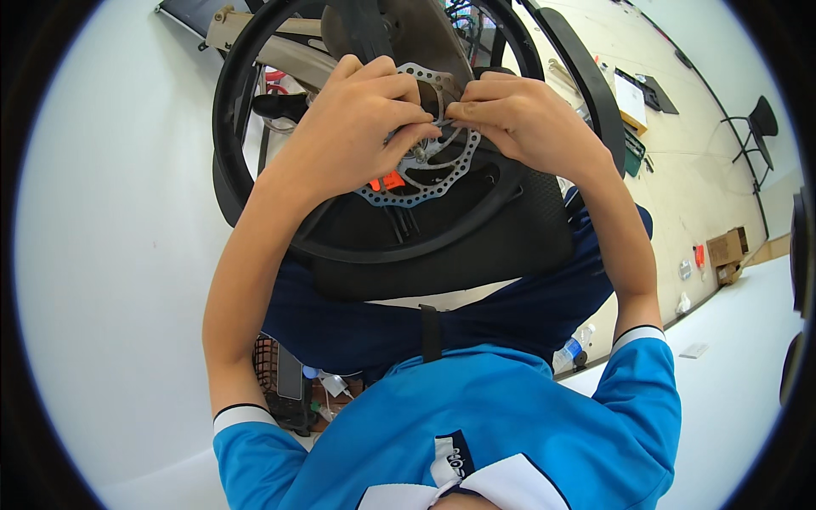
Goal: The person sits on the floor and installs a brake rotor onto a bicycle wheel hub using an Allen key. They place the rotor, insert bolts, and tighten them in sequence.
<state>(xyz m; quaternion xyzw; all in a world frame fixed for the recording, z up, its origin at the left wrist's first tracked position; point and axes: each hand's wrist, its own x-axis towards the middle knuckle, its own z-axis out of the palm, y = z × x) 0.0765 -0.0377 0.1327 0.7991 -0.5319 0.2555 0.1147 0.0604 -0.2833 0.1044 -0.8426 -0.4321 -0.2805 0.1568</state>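
Between my hands is a silver brake rotor (414,199) with a ring of small holes, set at the middle of a black wheel (223,127). My left hand (361,127) is over the rotor's left side, thumb and fingers pinched together near the hub. From the right, my right hand (540,123) meets it, its thumb and index finger also closed in a pinch. Whatever lies between the fingertips is too small and covered to make out. A bright orange piece (389,182) shows just below my left wrist, beside the rotor.
The wheel lies over a black padded surface (544,221) above my lap. A beige frame (297,58) is behind on the left. At right are a black chair (756,127), a cardboard box (725,247) and a plastic bottle (573,348); a dark basket (265,365) sits low left.
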